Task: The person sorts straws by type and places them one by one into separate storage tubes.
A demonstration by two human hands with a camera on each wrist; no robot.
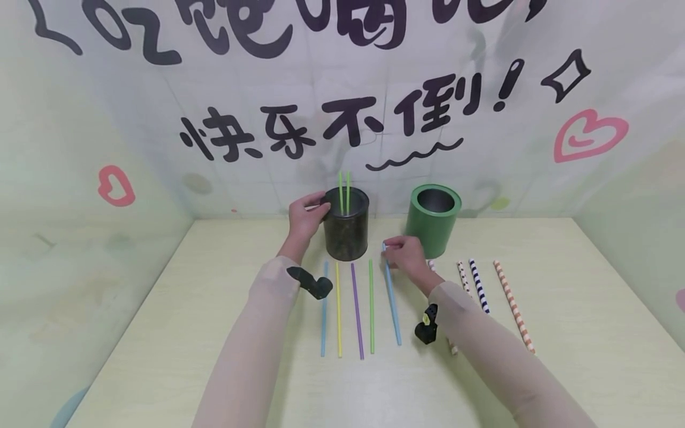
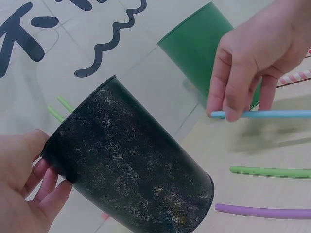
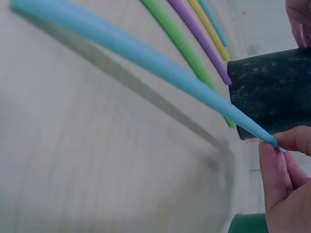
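Diffuse light brightens the softly shadowed tabletop (image 1: 187,309).

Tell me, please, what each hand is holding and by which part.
The right hand pinches a blue straw by its end farther from the person; the left hand grips the black can at its rim.

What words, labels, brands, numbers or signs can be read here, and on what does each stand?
"快乐不倒!": black lettering on the backdrop.
"吃饱喝" (as it seems), then one more character and a comma: upper line, same backdrop; cut off at the top, last character unreadable.
Yellow mark on the right wrist camera: too small to read.
Black can, green can, straws: no text visible.
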